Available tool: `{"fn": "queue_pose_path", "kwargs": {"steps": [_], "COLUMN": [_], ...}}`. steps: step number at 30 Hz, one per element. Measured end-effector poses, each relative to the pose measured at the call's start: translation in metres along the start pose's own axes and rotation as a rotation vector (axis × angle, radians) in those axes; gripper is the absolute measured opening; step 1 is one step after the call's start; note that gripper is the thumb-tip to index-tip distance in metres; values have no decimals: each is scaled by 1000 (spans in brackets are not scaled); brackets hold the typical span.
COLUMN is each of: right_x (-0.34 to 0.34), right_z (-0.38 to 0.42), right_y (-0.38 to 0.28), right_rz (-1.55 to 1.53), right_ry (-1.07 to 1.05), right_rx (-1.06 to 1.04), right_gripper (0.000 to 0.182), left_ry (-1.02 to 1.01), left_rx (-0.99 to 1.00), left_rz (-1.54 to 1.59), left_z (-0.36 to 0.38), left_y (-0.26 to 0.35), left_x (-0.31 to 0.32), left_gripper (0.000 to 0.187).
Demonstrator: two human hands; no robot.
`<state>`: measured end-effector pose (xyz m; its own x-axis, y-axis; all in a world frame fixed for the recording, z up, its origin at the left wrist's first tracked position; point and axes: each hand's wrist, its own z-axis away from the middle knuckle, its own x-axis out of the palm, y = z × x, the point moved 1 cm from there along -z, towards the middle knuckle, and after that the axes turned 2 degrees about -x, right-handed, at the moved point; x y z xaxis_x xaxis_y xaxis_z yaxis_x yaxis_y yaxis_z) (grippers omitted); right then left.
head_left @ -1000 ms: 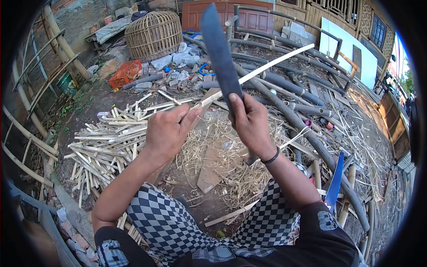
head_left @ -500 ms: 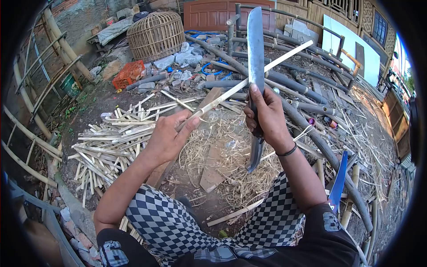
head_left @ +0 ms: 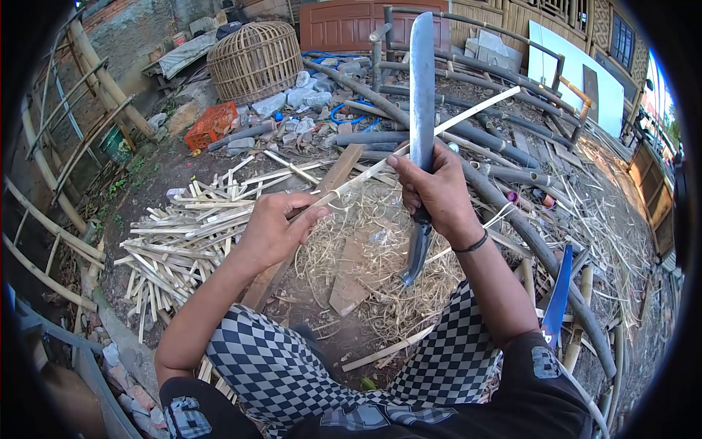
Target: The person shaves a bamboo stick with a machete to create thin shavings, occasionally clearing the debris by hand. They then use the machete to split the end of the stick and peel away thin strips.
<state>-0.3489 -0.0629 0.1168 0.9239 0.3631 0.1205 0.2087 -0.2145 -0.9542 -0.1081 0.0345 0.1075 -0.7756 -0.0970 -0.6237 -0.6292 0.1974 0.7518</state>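
My left hand (head_left: 281, 230) grips the near end of a long pale bamboo strip (head_left: 475, 110), which slants up to the right. My right hand (head_left: 437, 192) is closed around the dark handle of a large machete (head_left: 422, 88), its broad blade standing upright. The blade crosses the strip, and my right thumb is extended against the strip beside it. A thin curl hangs on the strip near my left fingers. Beneath my hands, fine shavings (head_left: 395, 293) lie around a wooden board (head_left: 349, 282).
Cut strips (head_left: 183, 238) are piled at left. A blue saw (head_left: 558, 296) and dark bamboo poles (head_left: 545, 256) lie at right. Farther off are an orange crate (head_left: 212, 124), a woven cage (head_left: 254, 62), rubble (head_left: 300, 99) and a bamboo railing (head_left: 482, 77).
The strip's far end has dropped slightly and shifted right. My right thumb has moved from the blade onto the strip, and a curl now shows near my left fingers.
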Motion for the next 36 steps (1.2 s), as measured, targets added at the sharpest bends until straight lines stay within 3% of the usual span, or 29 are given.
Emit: {"fn": "queue_pose_path", "kwargs": {"steps": [7, 22, 36], "right_x": [1, -6, -7], "right_z": [0, -3, -3], "right_y": [2, 3, 4], "right_rz": [-9, -118, -79], "right_ry": [10, 41, 40], "right_rx": [-15, -4, 9], "right_gripper": [22, 20, 19], "left_ry": [67, -83, 55], "left_rx": [-15, -116, -202], "left_rz": [36, 150, 163], "left_z": [2, 1, -1], "left_y": [5, -13, -22], "left_x": [-4, -15, -18], "left_gripper": [23, 28, 27]}}
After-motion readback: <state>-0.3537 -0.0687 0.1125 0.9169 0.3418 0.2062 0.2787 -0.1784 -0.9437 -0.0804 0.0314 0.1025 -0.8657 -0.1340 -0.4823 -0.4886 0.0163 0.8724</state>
